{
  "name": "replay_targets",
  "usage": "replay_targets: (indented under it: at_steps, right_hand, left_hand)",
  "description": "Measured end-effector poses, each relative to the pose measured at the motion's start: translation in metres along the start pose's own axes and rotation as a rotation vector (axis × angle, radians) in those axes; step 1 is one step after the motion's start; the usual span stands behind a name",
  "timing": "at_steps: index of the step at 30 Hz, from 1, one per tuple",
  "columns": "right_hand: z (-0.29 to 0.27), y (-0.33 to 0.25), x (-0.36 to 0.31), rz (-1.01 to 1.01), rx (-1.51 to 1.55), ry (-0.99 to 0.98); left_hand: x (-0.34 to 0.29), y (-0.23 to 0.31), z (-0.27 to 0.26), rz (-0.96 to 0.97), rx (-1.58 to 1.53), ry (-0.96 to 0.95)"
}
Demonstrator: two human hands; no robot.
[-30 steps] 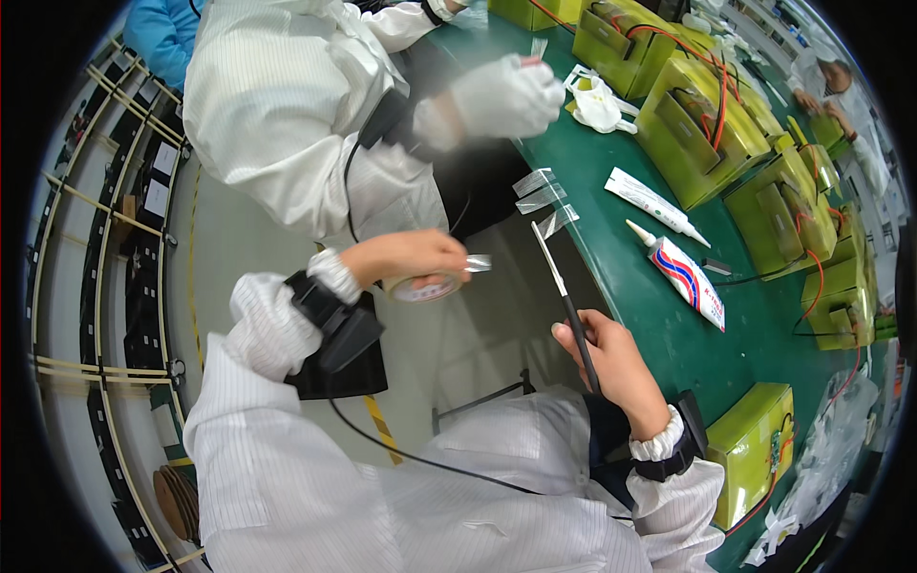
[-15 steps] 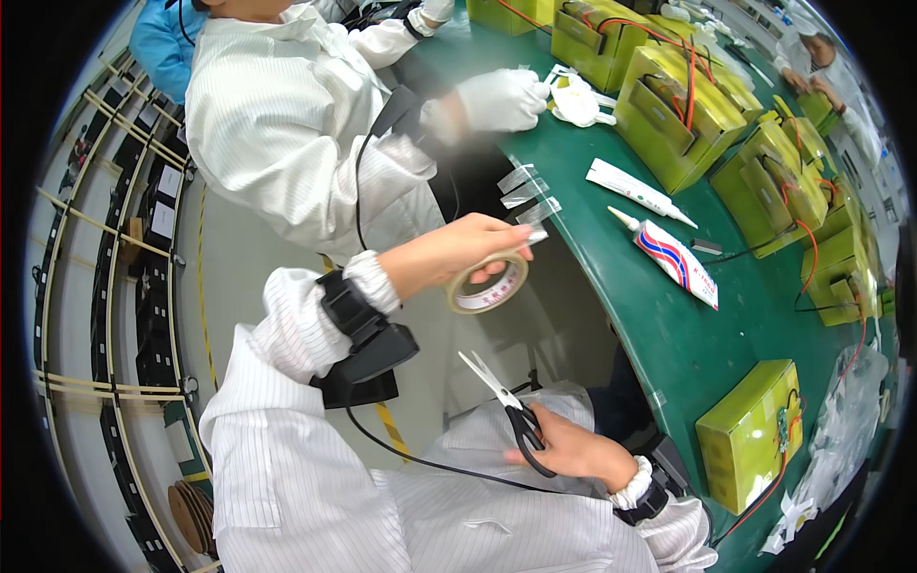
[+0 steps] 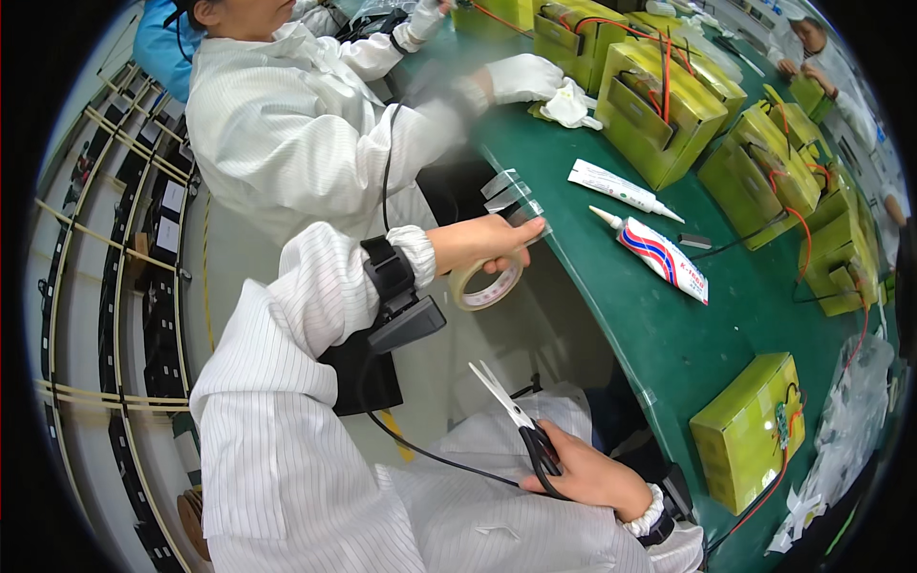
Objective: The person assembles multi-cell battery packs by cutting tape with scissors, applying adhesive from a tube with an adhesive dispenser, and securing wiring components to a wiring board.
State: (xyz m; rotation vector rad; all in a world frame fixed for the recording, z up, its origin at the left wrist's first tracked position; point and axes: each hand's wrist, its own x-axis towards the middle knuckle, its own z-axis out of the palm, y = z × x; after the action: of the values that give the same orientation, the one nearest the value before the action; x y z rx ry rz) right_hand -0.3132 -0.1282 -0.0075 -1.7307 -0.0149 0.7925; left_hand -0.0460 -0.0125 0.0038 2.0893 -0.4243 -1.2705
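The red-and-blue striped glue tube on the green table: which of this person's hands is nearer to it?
Left. The left hand, holding a tape roll, is level with the striped tube. The right hand, gripping scissors, sits low over the lap.

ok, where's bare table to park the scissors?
Bare green table lies between the striped glue tube and the near yellow-green battery pack. Crowded: the far end, with packs, red wires, the white tube and a co-worker's gloved hand.
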Motion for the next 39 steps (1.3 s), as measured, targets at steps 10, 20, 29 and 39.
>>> replay_targets:
  at_steps: [10, 20, 29, 39]
  right_hand:
    - [-0.033, -0.014, -0.027, -0.023, 0.285, 0.191]
    - [-0.056, -0.053, 0.039, 0.081, 0.007, 0.303]
    - [-0.058, -0.055, 0.062, 0.141, 0.040, 0.338]
    - [-0.059, -0.056, 0.065, 0.094, -0.081, 0.460]
  left_hand:
    - [-0.005, -0.033, -0.020, -0.200, -0.069, -0.326]
    - [-0.019, -0.047, -0.016, 0.059, -0.287, -0.185]
    - [-0.008, -0.064, -0.014, 0.143, -0.229, -0.093]
    - [-0.013, -0.063, -0.015, 0.223, -0.185, -0.099]
